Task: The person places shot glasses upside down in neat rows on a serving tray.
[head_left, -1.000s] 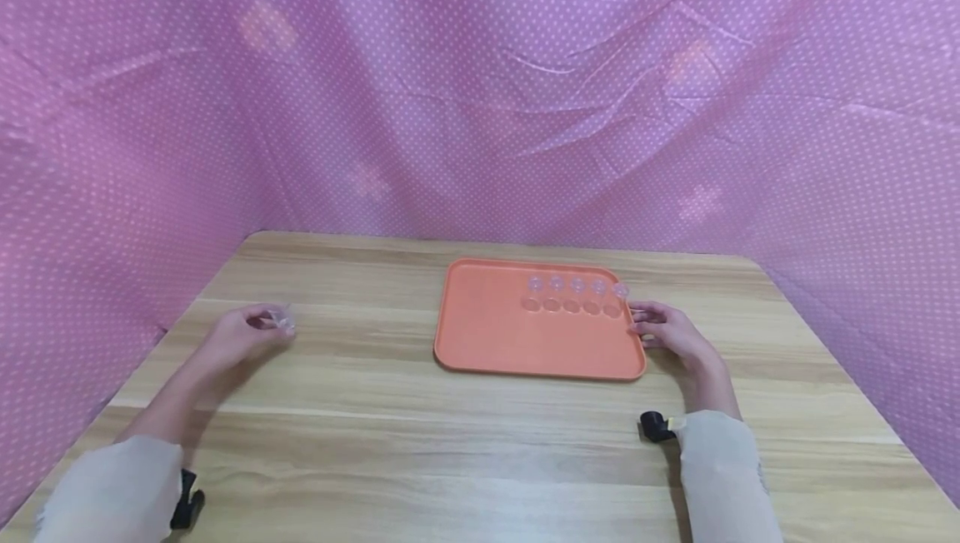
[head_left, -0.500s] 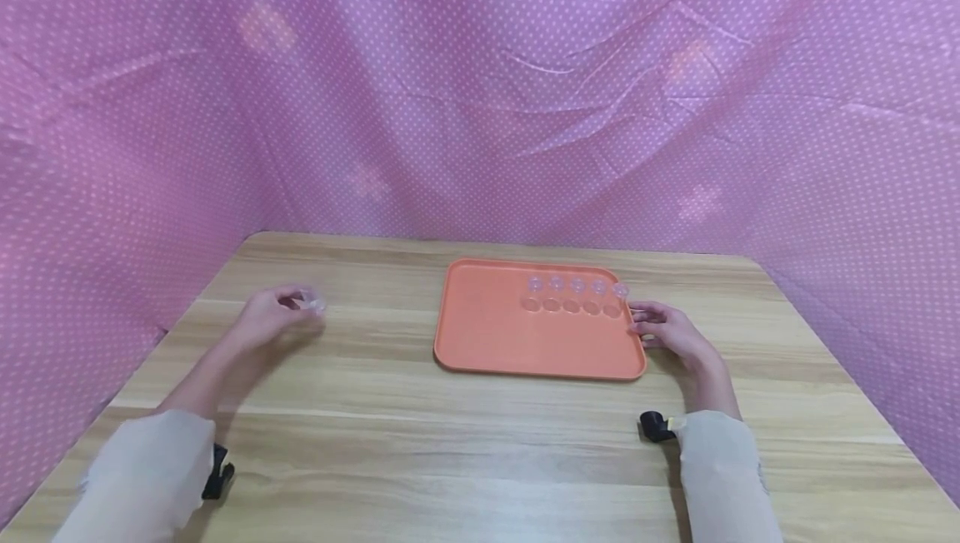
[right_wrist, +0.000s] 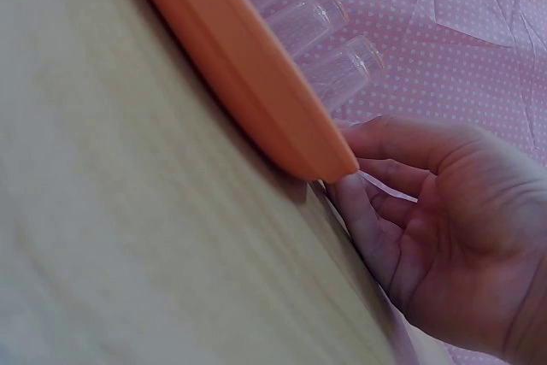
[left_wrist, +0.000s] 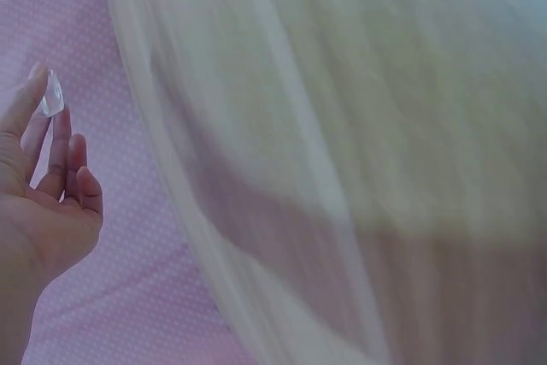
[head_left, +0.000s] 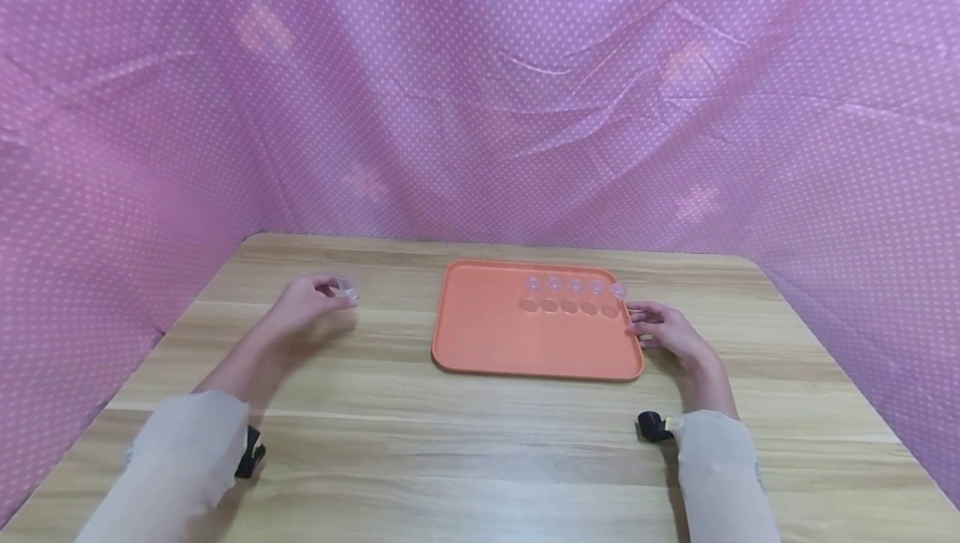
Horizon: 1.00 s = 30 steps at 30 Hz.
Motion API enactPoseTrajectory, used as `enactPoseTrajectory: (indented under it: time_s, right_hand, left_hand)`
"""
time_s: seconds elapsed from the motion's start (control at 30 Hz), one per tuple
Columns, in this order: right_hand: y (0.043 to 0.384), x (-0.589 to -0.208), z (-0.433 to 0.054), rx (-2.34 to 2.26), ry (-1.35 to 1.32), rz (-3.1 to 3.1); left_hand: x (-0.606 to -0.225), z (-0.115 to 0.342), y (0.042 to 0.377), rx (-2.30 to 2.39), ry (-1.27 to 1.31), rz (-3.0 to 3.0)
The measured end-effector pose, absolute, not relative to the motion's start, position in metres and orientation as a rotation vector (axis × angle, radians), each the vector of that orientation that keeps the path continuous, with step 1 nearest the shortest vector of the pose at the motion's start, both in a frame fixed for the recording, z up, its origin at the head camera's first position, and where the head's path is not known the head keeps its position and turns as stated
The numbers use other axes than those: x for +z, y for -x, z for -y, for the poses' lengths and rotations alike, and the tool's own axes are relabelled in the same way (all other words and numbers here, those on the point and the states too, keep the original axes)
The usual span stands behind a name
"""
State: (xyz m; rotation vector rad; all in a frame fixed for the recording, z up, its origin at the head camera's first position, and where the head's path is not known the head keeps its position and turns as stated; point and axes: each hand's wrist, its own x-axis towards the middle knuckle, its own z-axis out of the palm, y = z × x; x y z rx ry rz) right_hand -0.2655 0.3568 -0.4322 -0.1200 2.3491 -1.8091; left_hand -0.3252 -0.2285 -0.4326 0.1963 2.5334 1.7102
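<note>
My left hand (head_left: 306, 301) is above the left half of the table and pinches a small clear cup (head_left: 347, 289) between thumb and fingers. In the left wrist view that cup (left_wrist: 53, 94) sits at the fingertips while the other fingers curl loosely. An orange tray (head_left: 495, 335) lies right of centre. Along its far right part stands a row of several clear cups (head_left: 574, 285), seemingly upside down. My right hand (head_left: 670, 333) rests against the tray's right rim. Seen from the right wrist, its thumb and fingers touch the tray (right_wrist: 265, 83) near the corner.
The wooden table (head_left: 480, 460) carries the tray and both forearms. Pink dotted cloth (head_left: 480, 110) hangs behind and at both sides of the table. A black wrist device (head_left: 652, 426) sticks out from the right sleeve, another (head_left: 251, 453) from the left sleeve.
My left hand has moved right, toward the tray, and slightly away from me with the clear cup in its fingers. My right hand and the cups on the tray have stayed put.
</note>
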Motion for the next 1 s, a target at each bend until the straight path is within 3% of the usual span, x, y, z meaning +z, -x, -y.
enactPoseTrajectory:
  time_s: [0.33, 0.63, 1.0]
  right_hand:
    - [0.267, -0.433, -0.356, -1.805, 0.099, -2.361]
    - [0.267, -0.433, -0.357, -1.82, 0.097, -2.353]
    - [0.266, -0.432, -0.357, -1.816, 0.093, -2.359]
  left_hand:
    - [-0.443, 0.203, 0.35, 1.578, -0.44, -2.672]
    - [-0.445, 0.174, 0.354, 1.676, -0.424, -2.552]
    - [-0.383, 0.125, 0.316, 1.563, -0.534, -2.588]
